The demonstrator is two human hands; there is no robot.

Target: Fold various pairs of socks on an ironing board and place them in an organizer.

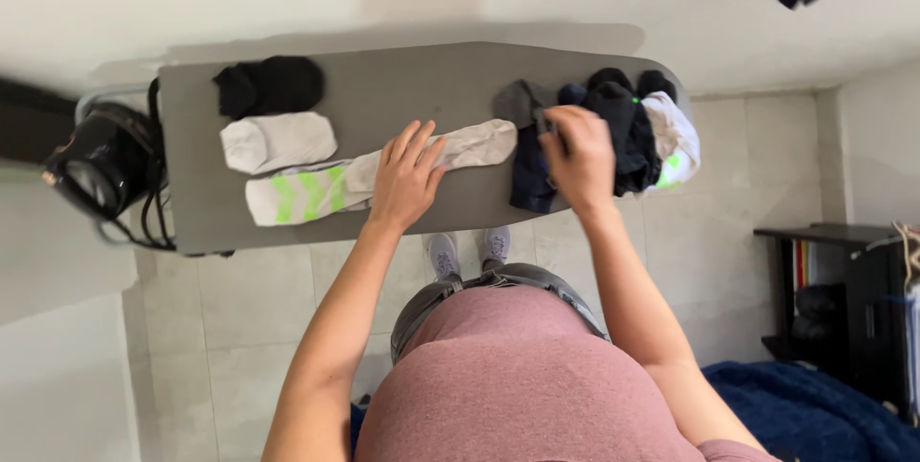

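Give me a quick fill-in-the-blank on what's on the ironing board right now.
1. The left hand lies flat on a long white sock with ____ stripes.
2. The right hand reaches into a pile of mostly ____ socks at the board's narrow end.
3. Beside the folded black socks lies a folded ____ pair.
4. The ironing board has a ____ cover.

Missing words: green; dark; white; grey

You have one view only, from the camera on your head. It looks steeply down over your chest and arms onto the grey ironing board (383,98), close below you, with the tiled floor (259,328) and your shoes (470,251) beneath.
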